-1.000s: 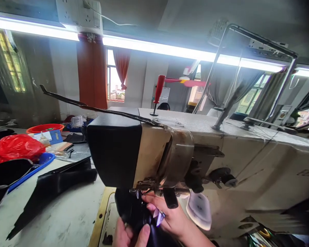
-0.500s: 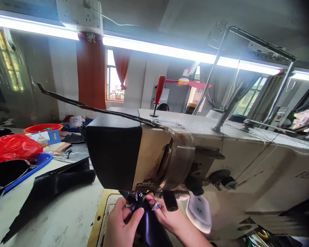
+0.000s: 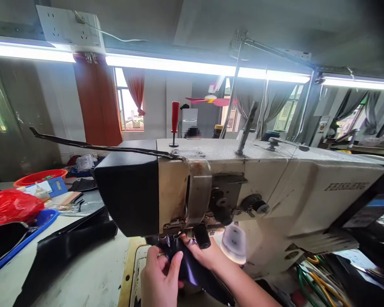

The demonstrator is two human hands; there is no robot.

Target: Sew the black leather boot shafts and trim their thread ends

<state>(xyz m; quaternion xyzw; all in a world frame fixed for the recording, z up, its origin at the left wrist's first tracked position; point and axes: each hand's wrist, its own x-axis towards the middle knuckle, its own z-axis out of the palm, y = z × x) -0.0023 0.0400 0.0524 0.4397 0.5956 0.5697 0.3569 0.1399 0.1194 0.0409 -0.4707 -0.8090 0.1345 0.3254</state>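
A glossy black piece of material (image 3: pixel 192 268) lies under the head of a white and black sewing machine (image 3: pixel 269 170). My left hand (image 3: pixel 161 275) grips its left edge, thumb on top and fingers curled. Behind it, my right hand (image 3: pixel 203 251) holds the piece close to the needle area, its fingertips partly hidden by the machine's black knob (image 3: pixel 201 236). Something small and shiny shows by the right fingers, too unclear to name. The needle itself is hard to make out.
Black cut pieces (image 3: pixel 67 251) lie on the white table (image 3: pixel 92 281) at left. Beyond them are a red plastic bag (image 3: pixel 13 207), a blue tray (image 3: pixel 46 217) and a red basin (image 3: pixel 40 177). A red screwdriver (image 3: pixel 175 117) stands on the machine. Scissors (image 3: pixel 326 285) lie at lower right.
The view has turned to the right and levelled. The black piece now slants farther toward the lower right. Both hands keep their hold near the needle area.
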